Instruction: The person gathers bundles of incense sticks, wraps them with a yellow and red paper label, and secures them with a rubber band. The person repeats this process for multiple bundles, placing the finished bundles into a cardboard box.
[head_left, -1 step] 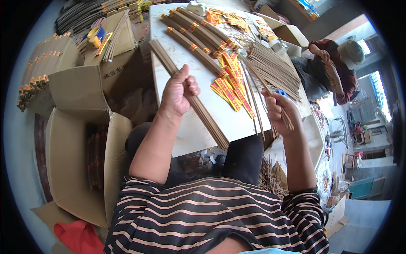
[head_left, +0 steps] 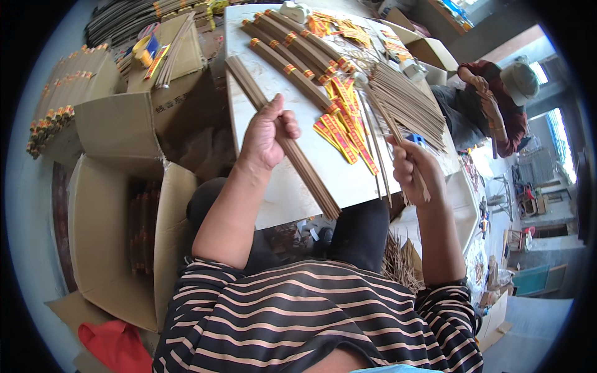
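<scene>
While the left hand (head_left: 266, 133) was closed around a long bundle of brown incense sticks (head_left: 283, 140) in the middle of the frame, the bundle lay slanted across the white bench (head_left: 292, 180). The right hand (head_left: 415, 169) gripped a few thin sticks (head_left: 398, 140) at the right. Red and yellow paper bands (head_left: 346, 133) lay between both hands. Tied bundles (head_left: 298, 50) rested higher up. An open cardboard box (head_left: 106, 236) sat at the left.
</scene>
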`<move>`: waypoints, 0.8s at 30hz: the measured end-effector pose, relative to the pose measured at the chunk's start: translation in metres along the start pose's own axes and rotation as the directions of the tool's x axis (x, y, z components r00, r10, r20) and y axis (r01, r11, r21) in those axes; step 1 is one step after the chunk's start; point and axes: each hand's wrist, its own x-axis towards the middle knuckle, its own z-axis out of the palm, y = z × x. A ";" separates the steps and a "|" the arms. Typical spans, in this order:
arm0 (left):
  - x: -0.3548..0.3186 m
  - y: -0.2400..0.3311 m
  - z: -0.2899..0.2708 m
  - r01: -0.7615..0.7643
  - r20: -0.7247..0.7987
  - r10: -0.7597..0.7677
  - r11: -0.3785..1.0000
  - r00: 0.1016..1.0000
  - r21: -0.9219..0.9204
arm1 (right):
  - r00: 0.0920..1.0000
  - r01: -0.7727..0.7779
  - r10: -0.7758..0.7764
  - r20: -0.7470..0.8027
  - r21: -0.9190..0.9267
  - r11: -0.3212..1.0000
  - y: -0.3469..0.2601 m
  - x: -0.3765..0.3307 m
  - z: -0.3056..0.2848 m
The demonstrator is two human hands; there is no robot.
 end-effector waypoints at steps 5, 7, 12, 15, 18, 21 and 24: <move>-0.002 -0.001 -0.001 0.098 0.108 -0.088 0.991 0.990 -0.092 | 0.971 0.240 -0.149 0.188 -0.761 0.603 0.044 -0.028 0.043; -0.001 -0.003 0.004 0.104 0.129 -0.094 0.992 0.987 -0.076 | 0.922 0.387 -0.149 0.357 -0.836 0.389 0.064 -0.021 0.041; -0.005 0.001 0.003 0.061 0.077 -0.057 0.997 0.995 -0.052 | 0.884 0.453 -0.265 0.385 -0.845 0.283 0.079 -0.016 0.058; -0.005 0.002 -0.001 0.009 0.135 -0.004 0.999 0.991 -0.036 | 0.840 0.511 -0.319 0.438 -0.836 0.198 0.083 -0.011 0.062; -0.010 0.002 0.005 -0.050 0.155 0.052 0.999 0.987 -0.015 | 0.746 0.596 -0.383 0.545 -0.803 0.018 0.093 -0.006 0.058; -0.012 0.003 0.004 -0.068 0.165 0.068 0.998 0.984 -0.008 | 0.757 0.553 -0.374 0.535 -0.830 -0.068 0.103 -0.004 0.058; -0.016 0.006 0.010 -0.151 0.196 0.133 0.985 0.971 0.078 | 0.707 0.560 -0.403 0.581 -0.808 -0.182 0.110 0.002 0.057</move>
